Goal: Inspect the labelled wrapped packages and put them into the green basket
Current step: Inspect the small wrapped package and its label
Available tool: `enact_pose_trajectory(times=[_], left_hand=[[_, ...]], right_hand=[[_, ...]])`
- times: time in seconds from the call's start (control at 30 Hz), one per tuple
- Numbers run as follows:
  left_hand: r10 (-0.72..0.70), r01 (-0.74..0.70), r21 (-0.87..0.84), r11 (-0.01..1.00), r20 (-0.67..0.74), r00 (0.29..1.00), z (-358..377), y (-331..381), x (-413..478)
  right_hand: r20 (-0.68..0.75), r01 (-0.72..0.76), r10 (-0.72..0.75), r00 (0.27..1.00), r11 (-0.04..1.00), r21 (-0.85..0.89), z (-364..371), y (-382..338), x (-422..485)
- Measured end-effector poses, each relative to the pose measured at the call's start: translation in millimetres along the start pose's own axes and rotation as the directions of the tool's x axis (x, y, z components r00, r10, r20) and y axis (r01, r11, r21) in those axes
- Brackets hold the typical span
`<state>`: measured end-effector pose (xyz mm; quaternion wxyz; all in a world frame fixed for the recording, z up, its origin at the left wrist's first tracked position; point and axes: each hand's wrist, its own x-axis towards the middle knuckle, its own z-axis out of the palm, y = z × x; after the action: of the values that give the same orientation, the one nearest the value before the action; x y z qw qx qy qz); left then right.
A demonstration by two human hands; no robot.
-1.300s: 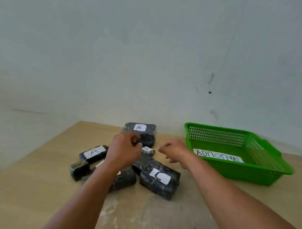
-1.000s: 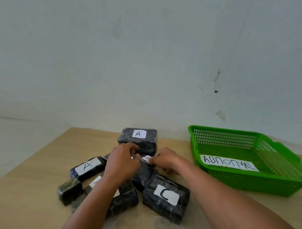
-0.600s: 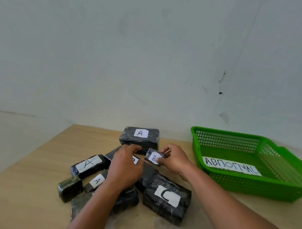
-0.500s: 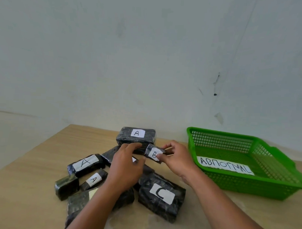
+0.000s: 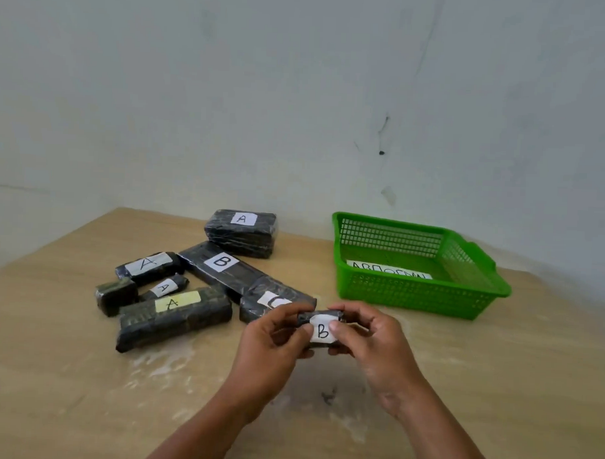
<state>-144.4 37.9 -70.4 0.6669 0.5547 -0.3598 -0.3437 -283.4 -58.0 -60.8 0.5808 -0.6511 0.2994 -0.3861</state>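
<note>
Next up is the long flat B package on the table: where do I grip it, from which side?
From above, pinch the long B package across its narrow width beside the label. It lies flat and diagonal, its near end meets the C package, so the long edges look freest.

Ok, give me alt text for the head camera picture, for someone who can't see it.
A left hand and right hand pinch a small wrapped package labelled B over a wooden table. Other dark packages marked A, B and C lie clustered behind to the left; a green basket with a paper sign inside stands at right.
</note>
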Motion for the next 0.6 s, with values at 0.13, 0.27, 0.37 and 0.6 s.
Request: enact_pose_trajectory(times=[0.13, 0.27, 0.37, 0.6], left_hand=[[-0.045, 0.043, 0.064, 0.997, 0.033, 0.998, 1.4, -13.0, -6.8], [-0.061, 0.055, 0.12, 0.991, 0.041, 0.997, -3.9, -16.0, -6.0], [-0.054, 0.048, 0.119, 0.992, 0.041, 0.998, -3.5, -17.8, -5.9], [-0.054, 0.05, 0.12, 0.992, 0.029, 0.998, -3.3, -17.5, -8.7]], right_hand=[[-0.022, -0.057, 0.058, 0.998, 0.997, 0.048, -6.3, 20.3, -18.8], [0.004, -0.075, 0.075, 0.997, 0.991, 0.113, -9.3, 31.4, -23.4], [-0.016, -0.038, 0.039, 0.999, 0.999, 0.035, -8.1, 31.9, -24.1], [0.009, -0.032, 0.032, 0.999, 0.999, 0.037, -7.6, 30.1, -25.6]])
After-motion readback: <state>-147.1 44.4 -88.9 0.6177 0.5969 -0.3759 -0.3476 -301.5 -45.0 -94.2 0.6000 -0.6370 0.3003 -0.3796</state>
